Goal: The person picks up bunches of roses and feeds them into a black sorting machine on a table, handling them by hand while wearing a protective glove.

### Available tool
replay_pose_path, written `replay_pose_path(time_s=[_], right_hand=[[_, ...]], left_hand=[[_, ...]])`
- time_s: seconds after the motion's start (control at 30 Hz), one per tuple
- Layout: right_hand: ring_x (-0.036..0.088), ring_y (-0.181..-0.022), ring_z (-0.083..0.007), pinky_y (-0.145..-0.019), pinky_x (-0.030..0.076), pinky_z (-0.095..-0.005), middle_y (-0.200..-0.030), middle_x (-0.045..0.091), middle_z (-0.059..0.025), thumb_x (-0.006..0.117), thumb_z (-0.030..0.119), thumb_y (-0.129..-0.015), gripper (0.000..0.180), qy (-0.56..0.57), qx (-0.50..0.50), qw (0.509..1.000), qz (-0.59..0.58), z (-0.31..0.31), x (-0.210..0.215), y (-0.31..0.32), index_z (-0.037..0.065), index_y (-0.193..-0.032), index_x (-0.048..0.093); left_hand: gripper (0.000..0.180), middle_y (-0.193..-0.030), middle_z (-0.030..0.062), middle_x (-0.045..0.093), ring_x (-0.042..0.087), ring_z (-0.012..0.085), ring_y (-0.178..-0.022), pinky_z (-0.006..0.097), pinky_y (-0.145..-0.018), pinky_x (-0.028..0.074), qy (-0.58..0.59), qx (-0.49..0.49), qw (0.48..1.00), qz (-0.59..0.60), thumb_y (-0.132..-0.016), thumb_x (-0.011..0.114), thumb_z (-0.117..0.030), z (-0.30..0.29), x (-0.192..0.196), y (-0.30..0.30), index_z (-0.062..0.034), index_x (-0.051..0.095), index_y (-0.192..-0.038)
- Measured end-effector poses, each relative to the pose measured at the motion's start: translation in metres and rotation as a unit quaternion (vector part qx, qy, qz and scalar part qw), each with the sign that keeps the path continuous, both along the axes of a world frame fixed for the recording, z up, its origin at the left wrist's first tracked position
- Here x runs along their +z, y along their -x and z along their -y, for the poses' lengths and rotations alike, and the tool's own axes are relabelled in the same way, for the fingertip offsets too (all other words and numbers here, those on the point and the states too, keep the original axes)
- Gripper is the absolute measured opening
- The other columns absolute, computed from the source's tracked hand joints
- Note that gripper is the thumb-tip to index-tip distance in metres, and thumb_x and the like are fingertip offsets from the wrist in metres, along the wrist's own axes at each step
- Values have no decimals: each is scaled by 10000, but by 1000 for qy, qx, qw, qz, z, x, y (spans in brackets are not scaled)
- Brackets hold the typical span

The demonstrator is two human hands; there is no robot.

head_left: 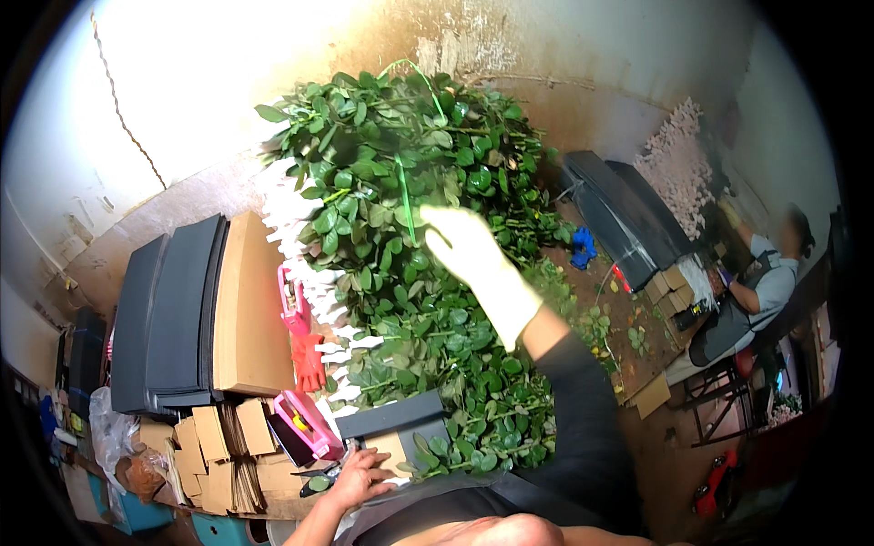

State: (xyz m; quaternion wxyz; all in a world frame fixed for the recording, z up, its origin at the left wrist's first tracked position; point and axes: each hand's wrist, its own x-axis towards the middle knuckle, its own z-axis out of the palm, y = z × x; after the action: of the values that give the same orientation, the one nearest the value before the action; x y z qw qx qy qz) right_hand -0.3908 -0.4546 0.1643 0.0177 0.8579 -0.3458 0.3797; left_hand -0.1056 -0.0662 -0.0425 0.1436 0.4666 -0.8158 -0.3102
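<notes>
A pale yellow glove covers my right hand (475, 264), stretched out over a large pile of leafy green stems (473, 355). Its fingers and thumb look apart beside a bright green tie (405, 196) that runs across the leaves; whether they touch it is hard to tell. My bare left hand (359, 480) lies with fingers spread on a cardboard piece (390, 452) near my body. A dark grey folded sheet (391, 415) sits just beyond that hand. Black-handled clippers (317, 475) are to its left, partly hidden.
Pink tape dispensers (309, 426) and a red glove (308, 362) lie left of the stems. Further left stand dark sheets (187, 314), brown cardboard (248, 309) and small cardboard pieces (211, 446). At right, a person (760, 287) sits by dark wrapped stacks (628, 214) and pale pink flowers (675, 164).
</notes>
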Motion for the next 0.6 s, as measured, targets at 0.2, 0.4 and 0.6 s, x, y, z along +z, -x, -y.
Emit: replay_pose_path(time_s=[0.2, 0.4, 0.6], right_hand=[[309, -1497, -290, -1242, 205, -437, -1588, 371, -130, 740, 465, -860, 967, 190, -253, 919, -237, 109, 144, -62, 120, -1605, 228], [638, -1017, -271, -896, 483, -380, -1128, 675, -119, 706, 185, -863, 663, 71, -191, 919, -337, 146, 140, -93, 137, -1469, 441], [698, -815, -242, -747, 523, -396, -837, 706, -52, 571, 166, -935, 260, 194, -201, 936, -215, 160, 91, -85, 123, -1174, 667]], left_hand=[[319, -1389, 45, 609, 484, 340, -1348, 624, -1151, 305, 13, -4, 1000, 2, -804, 807, -355, -4, -26, -9, -224, 771, -1092], [317, -1447, 49, 582, 474, 379, -1373, 740, -1142, 194, 0, -12, 999, -52, -858, 669, -395, -1, -47, -17, -312, 786, -1141], [352, -1457, 31, 577, 454, 365, -1394, 745, -1149, 181, -7, -7, 999, -47, -836, 669, -428, -2, -24, -9, -310, 784, -1147]])
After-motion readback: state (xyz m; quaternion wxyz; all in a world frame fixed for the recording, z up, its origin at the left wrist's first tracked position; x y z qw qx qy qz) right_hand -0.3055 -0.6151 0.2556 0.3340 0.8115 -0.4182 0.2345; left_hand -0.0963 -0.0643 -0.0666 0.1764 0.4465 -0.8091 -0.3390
